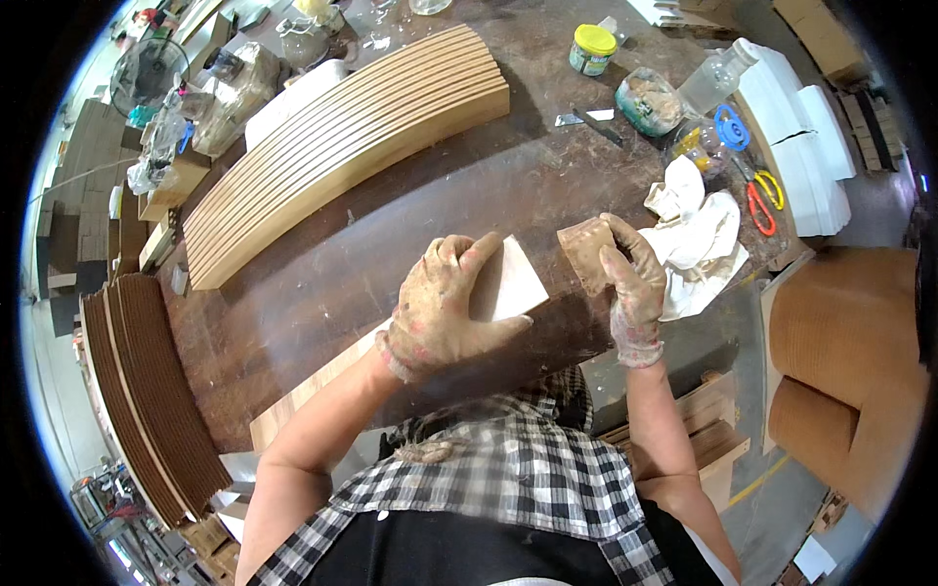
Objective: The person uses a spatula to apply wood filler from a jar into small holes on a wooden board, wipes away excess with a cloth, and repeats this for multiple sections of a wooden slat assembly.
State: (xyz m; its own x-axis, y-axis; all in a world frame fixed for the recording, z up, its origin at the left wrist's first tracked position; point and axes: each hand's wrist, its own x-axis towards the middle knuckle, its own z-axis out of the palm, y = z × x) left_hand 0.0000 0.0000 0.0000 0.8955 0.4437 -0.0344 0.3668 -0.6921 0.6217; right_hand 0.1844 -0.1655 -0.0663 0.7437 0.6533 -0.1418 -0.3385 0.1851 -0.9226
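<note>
A long pale wooden board [518, 278] lies along the near side of the dark brown table. My left hand [440, 308], in a stained work glove, is wrapped over the board close to its right end, thumb and fingers on opposite sides. Just right of that end, my right hand [639, 288], gloved too, pinches a small brown, worn, roughly square piece [584, 256] that looks like sandpaper or a sanding pad. This piece is apart from the board. Beyond my hands, a row of several wooden slats [357, 146] stands packed together across the table.
A crumpled white cloth [699, 234] lies right of my right hand, with scissors [762, 200] beyond it. A yellow-lidded tub [592, 51], a knife [598, 127] and a clear bottle [718, 76] stand or lie at the far right. Brown stacked slats [147, 391] border the left edge.
</note>
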